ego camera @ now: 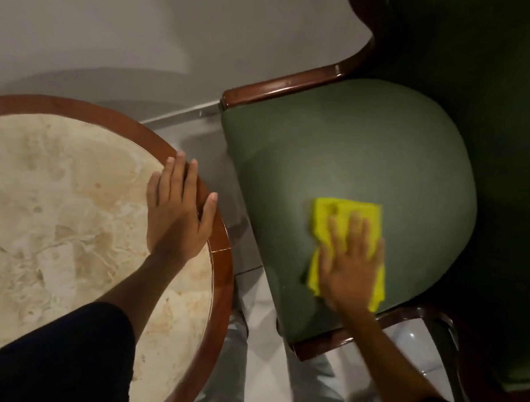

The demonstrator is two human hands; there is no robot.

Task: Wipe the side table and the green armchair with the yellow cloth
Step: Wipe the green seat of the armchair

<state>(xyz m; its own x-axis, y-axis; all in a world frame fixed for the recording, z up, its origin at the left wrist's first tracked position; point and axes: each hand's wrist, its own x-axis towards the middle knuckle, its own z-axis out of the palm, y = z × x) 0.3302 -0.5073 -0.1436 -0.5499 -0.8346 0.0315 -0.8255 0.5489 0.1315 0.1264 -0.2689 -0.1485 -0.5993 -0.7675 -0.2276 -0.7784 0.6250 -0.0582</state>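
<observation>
Nearest the camera: dark sleeves on both arms, pale trousers (229, 377) visible btwn table and chair, over a light tiled floor (267, 300).

Left hand (177, 212) lies flat, palm down, fingers spread wide, holding nothing. It rests on the right edge of the side table (217, 293), fingertips over the reddish-brown wood rim, heel of the hand on the cream marble-look top. Table is round, fills the lower-left of the view.

Right hand (351, 266) is flat and open too, fingers extended, pressed down on the yellow cloth (346, 214). Hand looks a bit motion-blurred. Cloth is folded approx. rectangular, lying on the seat cushion of the green armchair (342, 143), toward the front-right part of the seat; its far end sticks out past the fingertips, edges show either side of the palm.

Chair stands just beside the table w/ a narrow strip of floor btwn them. Glossy dark wood frame runs under the seat front and along the armrest (286, 87) at the far-left side. Backrest, far right, is in deep shadow. Beyond: plain grey wall (144, 30) w/ a baseboard.
</observation>
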